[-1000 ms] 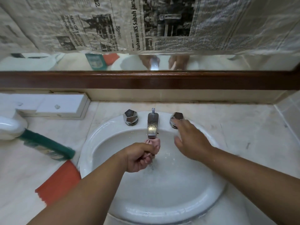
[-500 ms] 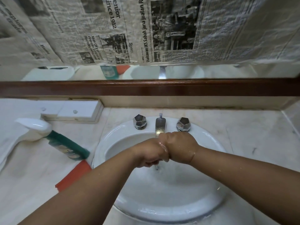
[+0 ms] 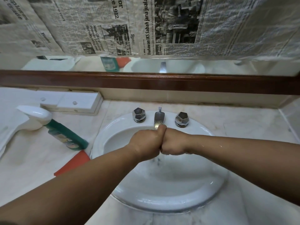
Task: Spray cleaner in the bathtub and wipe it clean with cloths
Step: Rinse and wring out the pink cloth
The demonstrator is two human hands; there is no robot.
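My left hand (image 3: 146,143) and my right hand (image 3: 174,145) are curled into fists, pressed knuckle to knuckle just under the chrome faucet (image 3: 159,118) over the white sink (image 3: 162,203). They squeeze a small pink cloth that is hidden inside the fists. Water drips from below them into the basin. A green spray bottle (image 3: 65,135) with a white trigger head lies on its side on the counter to the left. An orange cloth (image 3: 73,164) lies beside the sink rim under my left forearm.
Two chrome tap knobs (image 3: 138,114) (image 3: 181,119) flank the faucet. A white block (image 3: 78,103) sits at the back left of the marble counter. A wood-framed mirror (image 3: 146,82) covered with newspaper rises behind. A white cloth (image 3: 8,137) lies at the far left.
My right hand left the right tap knob and joined my left hand under the faucet. Both fists now press together, and the pink cloth seen in my left hand is hidden.
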